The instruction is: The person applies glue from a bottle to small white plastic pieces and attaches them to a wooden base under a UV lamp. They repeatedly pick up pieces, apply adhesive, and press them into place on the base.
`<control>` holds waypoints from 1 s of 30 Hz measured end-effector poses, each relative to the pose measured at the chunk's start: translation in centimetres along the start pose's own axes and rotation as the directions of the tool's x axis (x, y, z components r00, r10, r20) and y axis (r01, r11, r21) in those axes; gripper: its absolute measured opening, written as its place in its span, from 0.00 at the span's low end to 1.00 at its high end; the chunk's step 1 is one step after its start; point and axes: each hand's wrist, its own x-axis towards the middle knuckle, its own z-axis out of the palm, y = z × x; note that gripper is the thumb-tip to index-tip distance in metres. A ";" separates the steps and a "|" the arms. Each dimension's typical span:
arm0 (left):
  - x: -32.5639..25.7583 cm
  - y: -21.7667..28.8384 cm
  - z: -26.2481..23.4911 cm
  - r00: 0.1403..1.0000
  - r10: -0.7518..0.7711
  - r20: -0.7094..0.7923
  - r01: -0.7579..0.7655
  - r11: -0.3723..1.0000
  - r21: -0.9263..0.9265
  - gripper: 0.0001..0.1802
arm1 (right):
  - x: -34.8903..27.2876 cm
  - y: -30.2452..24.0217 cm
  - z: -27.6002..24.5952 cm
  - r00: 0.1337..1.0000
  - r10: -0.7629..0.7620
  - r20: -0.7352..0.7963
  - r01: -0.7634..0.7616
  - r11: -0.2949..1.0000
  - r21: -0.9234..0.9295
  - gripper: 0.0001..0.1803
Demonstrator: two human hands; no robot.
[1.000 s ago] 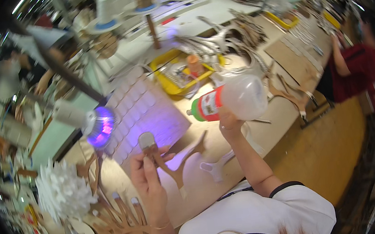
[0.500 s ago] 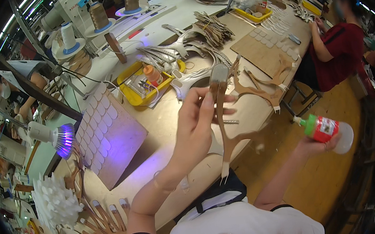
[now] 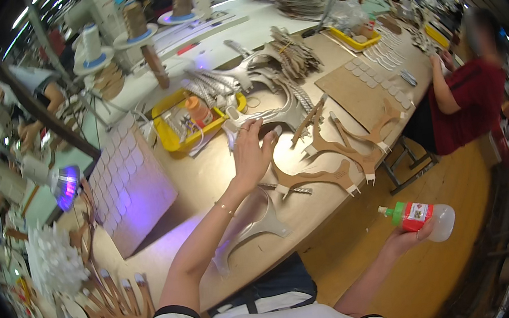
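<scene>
My left hand [image 3: 254, 154] is over the table, thumb and fingers apart and nothing held, its fingertips at the edge of the silver strappy shoe-upper pieces [image 3: 287, 112]. Just right of it lies a forked tan leather piece [image 3: 313, 178]. More tan forked pieces [image 3: 344, 149] rest farther right. Nearer me, a pale silver-grey forked piece [image 3: 256, 226] lies flat, with a short braided silver strip [image 3: 299, 190] beyond it. Out past the table's right edge, my right hand [image 3: 409, 239] grips a squeeze bottle [image 3: 421, 216] with a green cap, red label and clear body, tilted on its side.
A yellow tray [image 3: 168, 145] holds an orange-capped bottle [image 3: 198, 112]. Left of it leans a board [image 3: 136, 191] covered with rounded pale pieces, near a lit lamp [image 3: 67, 188]. Thread spools [image 3: 134, 20] stand at the back. A person in red [image 3: 473, 96] sits at the right.
The tan forked piece has left my left hand, which has moved slightly left and opened. My right hand has come lower and left with the squeeze bottle.
</scene>
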 end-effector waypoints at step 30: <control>-15.0 2.9 -12.7 0.838 -0.505 0.207 0.373 0.806 0.460 0.25 | -14.1 2.7 7.8 0.729 0.547 0.412 -0.579 0.813 -0.056 0.32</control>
